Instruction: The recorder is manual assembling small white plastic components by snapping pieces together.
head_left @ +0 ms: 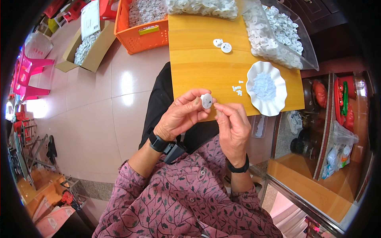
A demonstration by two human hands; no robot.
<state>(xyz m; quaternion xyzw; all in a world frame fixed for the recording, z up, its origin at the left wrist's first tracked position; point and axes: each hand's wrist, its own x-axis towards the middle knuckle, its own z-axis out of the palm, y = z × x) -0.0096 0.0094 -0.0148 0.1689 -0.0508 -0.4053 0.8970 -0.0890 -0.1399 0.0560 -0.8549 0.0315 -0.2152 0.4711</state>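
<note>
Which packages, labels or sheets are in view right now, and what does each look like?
Cardboard box: on the floor upper left, brown, open, holding white parts.
Paper sheet: white, rectangular, lying across that box.
Label: yellow-green strip on the orange crate rim.
Clear plastic bag: upper right of the wooden board, full of white parts.

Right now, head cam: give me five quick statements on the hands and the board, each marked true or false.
1. The left hand holds a small white round part. True.
2. The right hand rests flat on the wooden board. False: it is raised, fingertips close to the round part.
3. The white scalloped dish holds small pale pieces. True.
4. The orange crate sits on the board. False: it stands on the floor beside it.
5. Two white round parts lie on the board. True.
</note>
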